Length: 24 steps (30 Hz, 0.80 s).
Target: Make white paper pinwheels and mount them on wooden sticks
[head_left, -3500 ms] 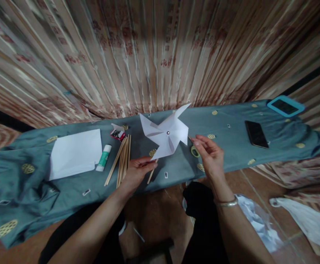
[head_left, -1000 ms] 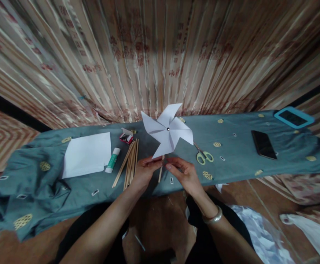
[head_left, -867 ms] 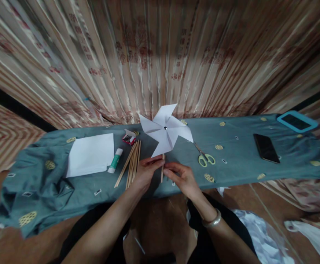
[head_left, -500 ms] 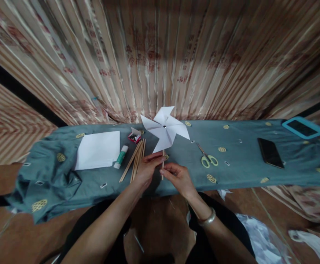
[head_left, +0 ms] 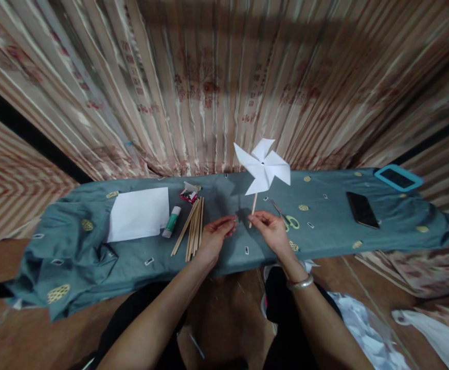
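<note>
A white paper pinwheel [head_left: 267,171] with a pin at its centre stands on a thin wooden stick, tilted slightly right. My right hand [head_left: 272,229] pinches the lower end of that stick between thumb and fingers. My left hand [head_left: 217,235] is apart from the pinwheel, thumb and fingertips brought together; whatever is between them, if anything, is too small to make out. Close to its left lie several loose wooden sticks [head_left: 194,228]. Partly behind my right hand are scissors [head_left: 292,221] with light green handles.
White paper sheets [head_left: 138,213], a glue stick [head_left: 171,222] and a small open red box of pins [head_left: 189,194] lie on the left of the cloth-covered table [head_left: 224,262]. A black phone [head_left: 362,209] and a blue-framed device [head_left: 397,177] lie right. A curtain [head_left: 209,103] hangs behind.
My left hand has let go of the pinwheel's stick. My right hand has carried the pinwheel rightward and slightly up, so the hands are now apart.
</note>
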Motion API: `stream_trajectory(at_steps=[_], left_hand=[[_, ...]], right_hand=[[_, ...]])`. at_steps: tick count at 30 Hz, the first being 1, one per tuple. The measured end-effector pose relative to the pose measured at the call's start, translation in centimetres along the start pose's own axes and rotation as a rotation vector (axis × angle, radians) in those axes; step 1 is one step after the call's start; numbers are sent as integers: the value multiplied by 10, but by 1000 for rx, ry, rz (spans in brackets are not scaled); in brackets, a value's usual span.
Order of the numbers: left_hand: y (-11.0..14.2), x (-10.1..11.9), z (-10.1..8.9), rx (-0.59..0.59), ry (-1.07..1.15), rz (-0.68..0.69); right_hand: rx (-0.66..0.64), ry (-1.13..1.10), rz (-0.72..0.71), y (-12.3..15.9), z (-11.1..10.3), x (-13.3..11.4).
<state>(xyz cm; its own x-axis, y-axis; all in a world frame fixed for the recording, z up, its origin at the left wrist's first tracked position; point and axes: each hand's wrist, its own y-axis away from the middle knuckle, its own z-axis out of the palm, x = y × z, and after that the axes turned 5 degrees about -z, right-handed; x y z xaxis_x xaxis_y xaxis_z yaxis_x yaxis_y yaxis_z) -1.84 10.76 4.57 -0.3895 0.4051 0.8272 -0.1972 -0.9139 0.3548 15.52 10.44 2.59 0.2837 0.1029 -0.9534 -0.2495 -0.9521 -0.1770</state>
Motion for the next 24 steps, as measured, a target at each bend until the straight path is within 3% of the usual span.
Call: stream_trajectory(at_steps=[4,10,18,24], left_hand=[[8,-6,5,-79,-69,7],[21,-8,13,-163,-114,6],[26,-13,21,-210,-114,-17],[30,-17,14,-232,-112,-9]], right_hand=[[6,602,-60,-40,-27,1],[-29,936,30,-91,-53,-1],[-157,1292,179,-92,-104,28],[-251,1403,240,-96,-122,50]])
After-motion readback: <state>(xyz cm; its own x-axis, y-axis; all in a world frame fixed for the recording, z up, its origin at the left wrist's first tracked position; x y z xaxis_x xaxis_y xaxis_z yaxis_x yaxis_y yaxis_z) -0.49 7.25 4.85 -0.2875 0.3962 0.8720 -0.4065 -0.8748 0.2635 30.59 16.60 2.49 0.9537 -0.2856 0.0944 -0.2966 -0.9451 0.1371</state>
